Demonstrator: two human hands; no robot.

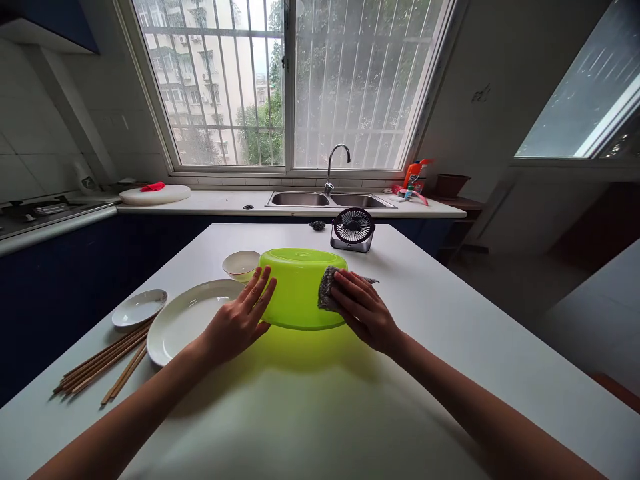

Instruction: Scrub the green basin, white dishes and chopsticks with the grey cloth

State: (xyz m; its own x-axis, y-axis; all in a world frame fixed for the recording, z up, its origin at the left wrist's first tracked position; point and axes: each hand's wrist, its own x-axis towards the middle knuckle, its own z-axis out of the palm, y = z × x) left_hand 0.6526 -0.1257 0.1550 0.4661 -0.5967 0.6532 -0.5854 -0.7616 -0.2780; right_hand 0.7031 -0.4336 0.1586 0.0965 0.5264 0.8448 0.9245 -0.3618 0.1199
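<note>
A bright green plastic basin (295, 293) is turned bottom up above the white table, its rim toward the tabletop. My left hand (243, 317) steadies it from the left, fingers spread on the wall and the thumb by the rim. In my right hand (367, 313) is a grey scrubbing cloth (327, 289), pressed against the basin's right side. Whether the rim touches the table cannot be made out. Close to my left hand lie a large white oval plate (185, 317) and a small white bowl (240, 265).
Several wooden chopsticks (107, 357) and a small dish (140, 308) lie at the table's left. A small black fan (353, 227) and a dark steel-wool scrubber (317, 226) stand toward the far edge. Beyond is a counter with a double sink (300, 199) and a faucet (330, 167).
</note>
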